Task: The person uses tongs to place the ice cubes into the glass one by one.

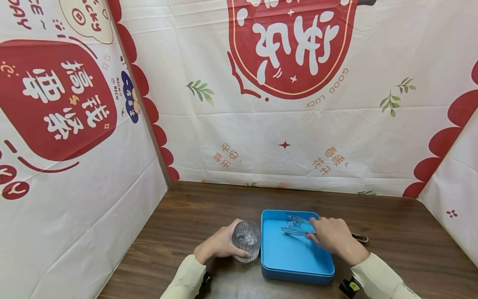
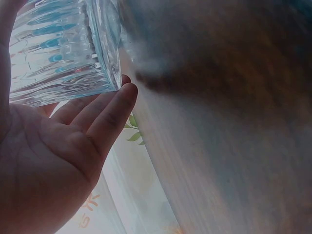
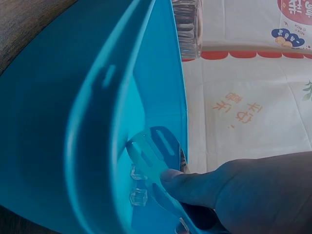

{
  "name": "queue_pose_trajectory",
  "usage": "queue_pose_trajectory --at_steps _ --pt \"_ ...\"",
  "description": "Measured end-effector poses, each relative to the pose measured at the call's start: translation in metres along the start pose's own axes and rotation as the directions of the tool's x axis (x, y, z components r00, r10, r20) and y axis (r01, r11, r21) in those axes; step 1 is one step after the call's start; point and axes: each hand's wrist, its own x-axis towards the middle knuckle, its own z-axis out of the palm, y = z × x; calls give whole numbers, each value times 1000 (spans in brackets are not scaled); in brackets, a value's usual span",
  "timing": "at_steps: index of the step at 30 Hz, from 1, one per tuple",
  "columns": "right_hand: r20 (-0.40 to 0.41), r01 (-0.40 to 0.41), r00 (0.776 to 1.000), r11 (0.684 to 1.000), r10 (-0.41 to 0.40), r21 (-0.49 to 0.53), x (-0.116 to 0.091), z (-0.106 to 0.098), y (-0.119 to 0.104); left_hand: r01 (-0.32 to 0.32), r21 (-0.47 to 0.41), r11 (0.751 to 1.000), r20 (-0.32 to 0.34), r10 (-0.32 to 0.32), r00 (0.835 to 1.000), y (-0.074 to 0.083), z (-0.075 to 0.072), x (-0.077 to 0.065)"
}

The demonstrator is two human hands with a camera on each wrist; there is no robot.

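Observation:
A clear ribbed glass (image 1: 253, 246) stands at the left side of a blue tray (image 1: 285, 259), and my left hand (image 1: 222, 241) holds it, thumb on the near side and fingers round the far side. Something clear lies inside the glass. My right hand (image 1: 331, 236) grips a pair of tongs (image 1: 294, 231) with clear, slotted ends, spread apart over the tray. Several small clear cubes (image 1: 295, 223) lie on the tray floor between those ends. The right wrist view shows two cubes (image 3: 138, 197) beside a slotted tong end (image 3: 148, 153), with no contact discernible.
Dark wood tabletop (image 1: 179, 232) surrounds the tray and glass. A white printed cloth (image 1: 261, 133) hangs behind the table, and another cloth (image 1: 93, 207) hangs along the left. The tray's raised walls stand around the cubes.

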Motion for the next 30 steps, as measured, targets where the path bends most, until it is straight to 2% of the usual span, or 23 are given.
queue_pose_trajectory --at_steps 9,23,30 --pt "23 -10 1000 1000 10 10 3 1 -1 -9 3 1000 -1 9 1000 -1 1 0" --pt "-58 39 998 999 -39 11 2 5 -5 -8 -4 1000 3 8 1000 -1 0 -1" --pt "-66 45 997 999 -44 17 3 7 -7 -4 1 1000 4 4 1000 -1 -1 0"
